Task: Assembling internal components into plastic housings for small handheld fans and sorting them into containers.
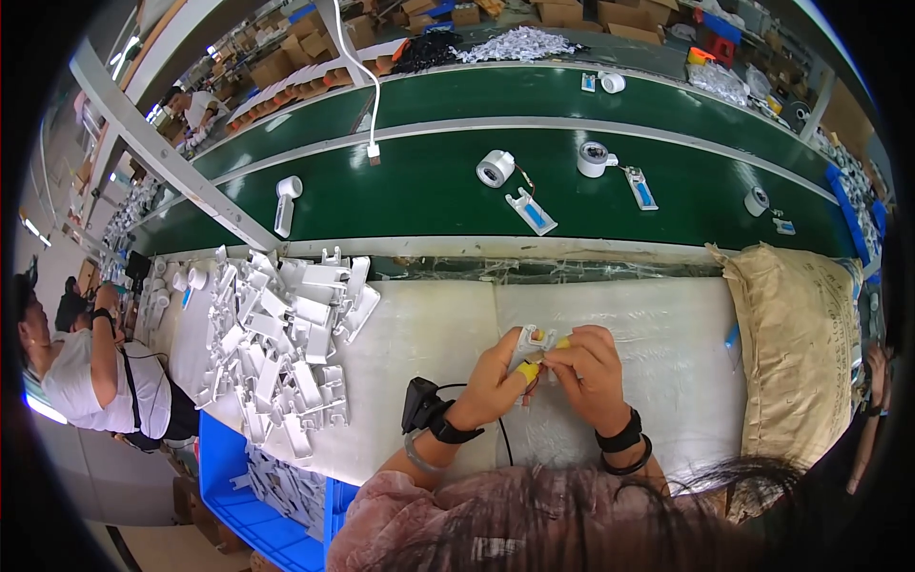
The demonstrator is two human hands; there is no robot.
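Over the pale work mat, my left hand [492, 385] is closed around a small white plastic housing [527, 343], its thumb in a yellow finger cover. My right hand [591, 374] meets it from the right, fingertips pinched together at the housing's edge. What these fingertips hold is too small to make out. Yellow covers also show on the right fingers. A bit of reddish wire [527, 398] shows below the pinch. To the left of my hands lies a heap of white plastic housings [286, 334].
Beyond the mat runs a green conveyor [410, 191] carrying white round-headed units [495, 170] wired to housings with blue cells. A brown sack [796, 353] stands right. A blue bin [224, 486] of white parts sits lower left. A white cable [374, 105] hangs ahead. Another person [91, 367] works left.
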